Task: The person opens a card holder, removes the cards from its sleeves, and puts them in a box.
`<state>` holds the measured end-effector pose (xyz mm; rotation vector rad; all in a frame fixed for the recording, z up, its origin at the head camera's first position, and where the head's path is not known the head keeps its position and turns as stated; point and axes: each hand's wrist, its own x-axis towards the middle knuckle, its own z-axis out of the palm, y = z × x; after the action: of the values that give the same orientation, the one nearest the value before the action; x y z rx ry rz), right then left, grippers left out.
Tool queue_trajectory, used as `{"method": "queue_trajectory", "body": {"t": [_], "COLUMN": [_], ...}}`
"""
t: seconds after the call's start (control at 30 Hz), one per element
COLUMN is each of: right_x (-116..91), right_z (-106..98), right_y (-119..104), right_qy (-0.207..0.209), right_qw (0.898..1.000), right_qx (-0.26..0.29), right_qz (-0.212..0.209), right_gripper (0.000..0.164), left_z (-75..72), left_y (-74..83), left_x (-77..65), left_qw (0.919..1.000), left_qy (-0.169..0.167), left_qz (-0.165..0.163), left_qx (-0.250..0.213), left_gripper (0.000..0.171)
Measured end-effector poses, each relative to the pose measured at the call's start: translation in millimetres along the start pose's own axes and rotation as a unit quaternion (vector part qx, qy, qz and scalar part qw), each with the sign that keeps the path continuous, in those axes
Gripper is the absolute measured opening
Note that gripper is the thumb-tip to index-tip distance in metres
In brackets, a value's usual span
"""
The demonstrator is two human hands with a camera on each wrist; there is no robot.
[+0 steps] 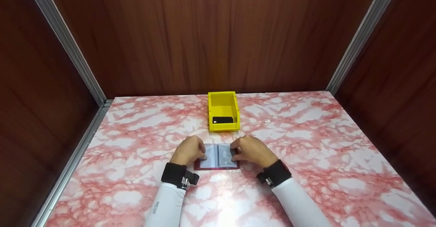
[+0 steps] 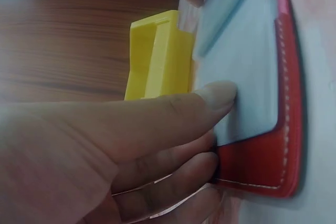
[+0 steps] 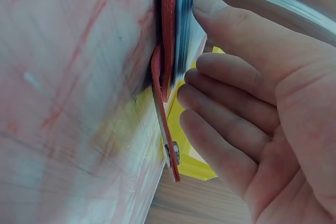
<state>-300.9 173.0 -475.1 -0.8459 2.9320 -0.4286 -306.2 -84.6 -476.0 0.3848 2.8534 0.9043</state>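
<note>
A red card holder (image 1: 217,168) lies opened flat on the table, its clear plastic sleeves (image 1: 224,156) spread to both sides. My left hand (image 1: 189,150) holds its left side: in the left wrist view the thumb (image 2: 218,95) lies on a sleeve and the other fingers are bent at the cover's edge (image 2: 252,165). At the right side is my right hand (image 1: 253,151). Its thumb (image 3: 210,4) touches the stack of sleeves, while the other fingers (image 3: 220,114) are loosely bent, apart from the cover. A red strap with a metal snap (image 3: 175,152) sticks out from the holder.
Behind the card holder stands a yellow bin (image 1: 224,127) with a black flat object (image 1: 223,120) inside. The table (image 1: 129,186) has a red and white marbled top. Brown wood-look panels (image 1: 218,36) with metal corner posts (image 1: 73,49) enclose it at the back and sides.
</note>
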Motion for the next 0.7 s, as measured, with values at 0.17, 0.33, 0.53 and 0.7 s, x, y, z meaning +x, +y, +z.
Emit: {"method": "queue_trajectory", "body": {"t": [0.17, 0.33, 0.53, 0.7], "right_x": [-0.2, 1.7, 1.9, 2.1], "right_z": [-0.4, -3.3, -2.3, 3.4], "right_y": [0.0, 0.1, 0.2, -1.6], "right_qy": [0.003, -0.001, -0.006, -0.004], "right_qw": [1.000, 1.000, 1.000, 0.999], "right_qx": [0.000, -0.006, -0.006, -0.003], "right_qz": [-0.012, -0.028, -0.025, -0.044], "right_gripper": [0.030, 0.026, 0.024, 0.026], "left_z": [1.1, -0.2, -0.4, 0.8], "left_y": [-0.4, 0.0, -1.0, -2.6], "left_x": [-0.2, -0.8, 0.2, -0.4], "left_qw": [1.0000, 0.9996, 0.9994, 0.9994], "left_qy": [-0.001, -0.005, -0.004, -0.006], "left_qz": [-0.009, -0.023, -0.029, -0.030], "left_qx": [-0.004, -0.015, -0.018, -0.015], "left_gripper": [0.017, 0.017, 0.018, 0.017]}}
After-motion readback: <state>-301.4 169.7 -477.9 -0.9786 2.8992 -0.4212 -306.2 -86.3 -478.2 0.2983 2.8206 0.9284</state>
